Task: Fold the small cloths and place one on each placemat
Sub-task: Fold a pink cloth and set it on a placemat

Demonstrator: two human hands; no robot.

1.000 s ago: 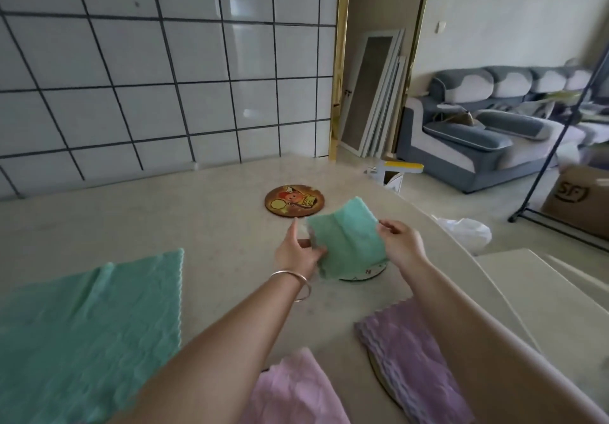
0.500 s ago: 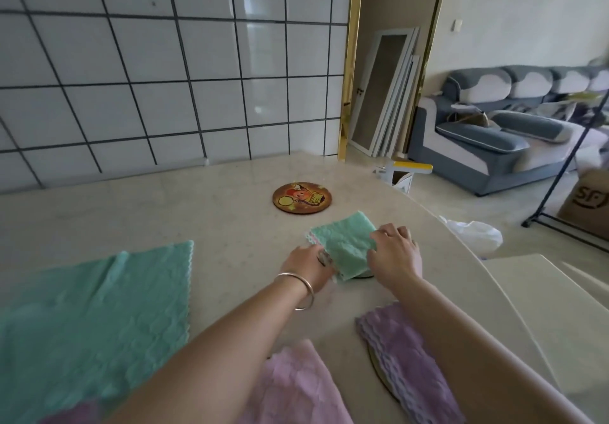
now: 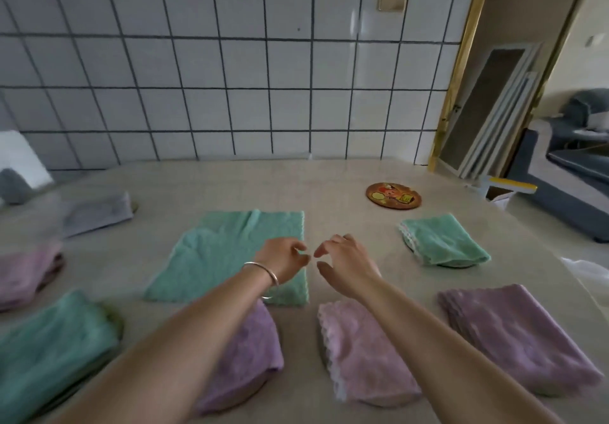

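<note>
Beige speckled tabletop point(image 3: 329, 186) is filling the lower two thirds of the frame, running back to a white tiled wall point(image 3: 230, 61) with dark grout. Lying flat at the centre is the biggest cloth, an unfolded green terry cloth point(image 3: 227, 249). Folded cloths are sitting around it: a green one point(image 3: 49, 351) at lower left, a purple one point(image 3: 517, 334) at lower right, a pale pink one with a lace edge point(image 3: 362, 351) at lower centre, a lilac one point(image 3: 250, 347) partly under the left forearm, a green one point(image 3: 443, 240) at right, a pink one point(image 3: 26, 272) at the left edge, and a grey one point(image 3: 95, 214) at upper left. Dark round mat edges are peeking out beneath several. Farther back at right, a round brown placemat with a cartoon print point(image 3: 393, 195) is lying bare. Both hands are hovering at the unfolded cloth's right edge, nearly touching: the left hand point(image 3: 285, 258), wearing a silver bangle point(image 3: 263, 273), and the right hand point(image 3: 346, 260) are loosely curled and holding nothing.
</note>
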